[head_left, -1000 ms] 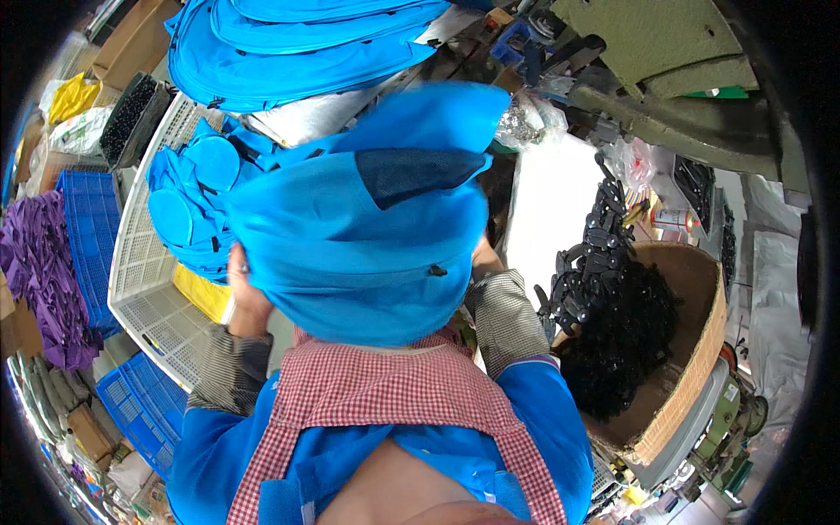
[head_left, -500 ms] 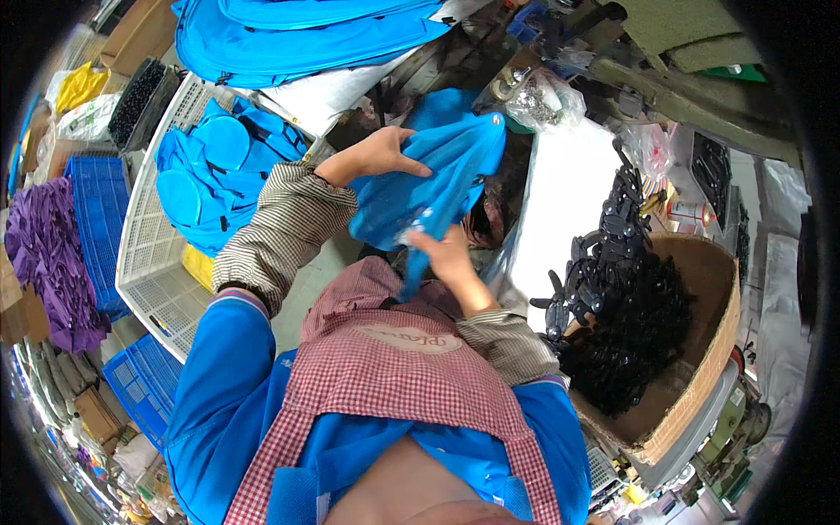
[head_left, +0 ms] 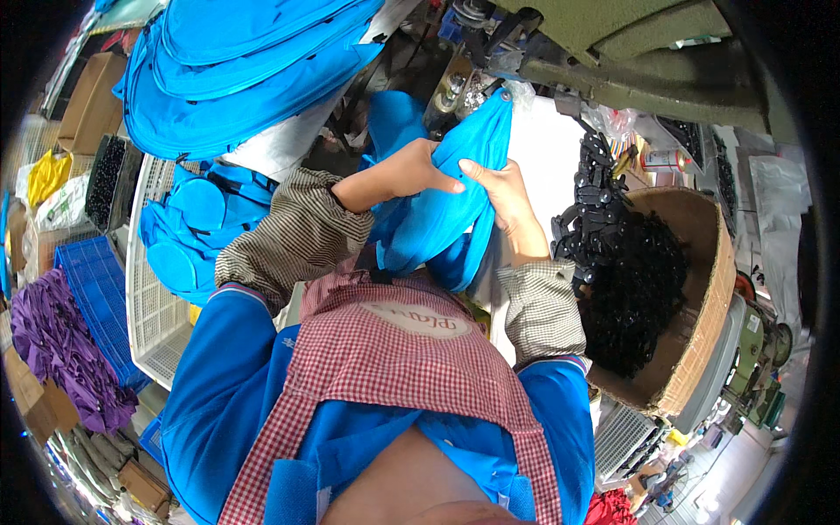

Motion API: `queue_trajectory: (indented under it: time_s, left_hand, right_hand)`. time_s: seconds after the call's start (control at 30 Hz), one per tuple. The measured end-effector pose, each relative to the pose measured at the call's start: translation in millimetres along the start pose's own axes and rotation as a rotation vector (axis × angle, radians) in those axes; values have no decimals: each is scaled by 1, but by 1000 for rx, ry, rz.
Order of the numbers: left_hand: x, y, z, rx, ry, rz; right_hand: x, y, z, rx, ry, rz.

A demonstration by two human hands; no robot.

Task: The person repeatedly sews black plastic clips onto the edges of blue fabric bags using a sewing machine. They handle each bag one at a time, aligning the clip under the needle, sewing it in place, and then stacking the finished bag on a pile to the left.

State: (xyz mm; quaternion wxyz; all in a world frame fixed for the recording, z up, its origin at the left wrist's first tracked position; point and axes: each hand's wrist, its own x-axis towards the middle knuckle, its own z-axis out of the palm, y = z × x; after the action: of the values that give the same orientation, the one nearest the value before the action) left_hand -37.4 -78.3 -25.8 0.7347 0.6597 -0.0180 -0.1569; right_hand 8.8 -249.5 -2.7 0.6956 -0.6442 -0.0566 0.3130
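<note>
My left hand (head_left: 416, 171) grips a bright blue fabric piece (head_left: 442, 219) near its middle, thumb lying across the cloth. My right hand (head_left: 499, 192) pinches the same piece just to the right, thumb on top. The cloth is bunched in long folds, with a narrow end pointing up that has a small metal fitting (head_left: 506, 95), and another flap standing up behind my left hand. The piece hangs over my checked apron (head_left: 376, 367), partly hiding what lies beneath. A white surface (head_left: 542, 140) is behind my right hand.
Stacked blue round pieces (head_left: 236, 70) lie at upper left, above a white crate (head_left: 153, 341) of blue items. Blue crates (head_left: 92, 280) and purple fabric (head_left: 66, 350) are further left. A cardboard box (head_left: 696, 350) of black parts (head_left: 630, 297) is at right. Green machinery (head_left: 630, 35) stands at upper right.
The blue piece has gone from a wide, full shape to a narrower, bunched one. My right hand has moved up beside my left, which has shifted slightly right.
</note>
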Motion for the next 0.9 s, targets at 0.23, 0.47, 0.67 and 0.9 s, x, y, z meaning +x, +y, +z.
queue_trajectory:
  time_s: [0.23, 0.47, 0.67, 0.9]
  left_hand:
    - [21, 24, -37, 101, 6, -154]
    - [67, 65, -76, -83, -36, -117]
    - [81, 49, -87, -104, -73, -106]
    - [58, 29, -102, 97, -296, -63]
  right_hand:
    - [35, -18, 1, -78, -41, -41]
    - [102, -39, 0, 159, 48, -135]
    - [114, -28, 0, 240, 55, -94]
    - [87, -16, 15, 67, 240, 95]
